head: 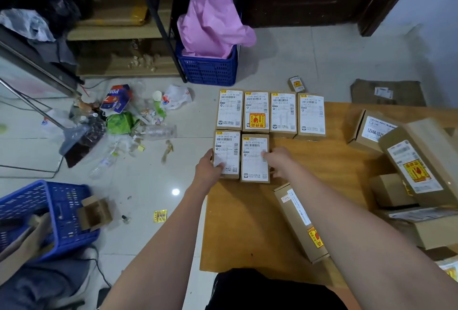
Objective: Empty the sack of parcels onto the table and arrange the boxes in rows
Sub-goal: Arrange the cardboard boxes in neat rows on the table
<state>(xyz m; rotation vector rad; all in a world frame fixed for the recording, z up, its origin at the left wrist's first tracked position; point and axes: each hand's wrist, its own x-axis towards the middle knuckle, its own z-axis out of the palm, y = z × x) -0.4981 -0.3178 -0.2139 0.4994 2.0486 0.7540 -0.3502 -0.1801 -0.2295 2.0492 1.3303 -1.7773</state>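
Cardboard boxes being squared into a second row at the far left corner of the bench (247, 240).

Far row holds four labelled boxes (270, 112) side by side; the near row holds two. Left hand (208, 169) grips the left box (226, 154), thumb on its label, fingers hidden behind its outer edge. Right hand (278, 162) presses the second box (255, 158) from the right, fingers curled on its side. Judged purpose: closing the pair together, aligned under the row above. Unsorted parcels (411, 161) lie right; one long box (301, 223) near. No sack identifiable. Legible: "12V4A" on a right parcel; other label print too small.
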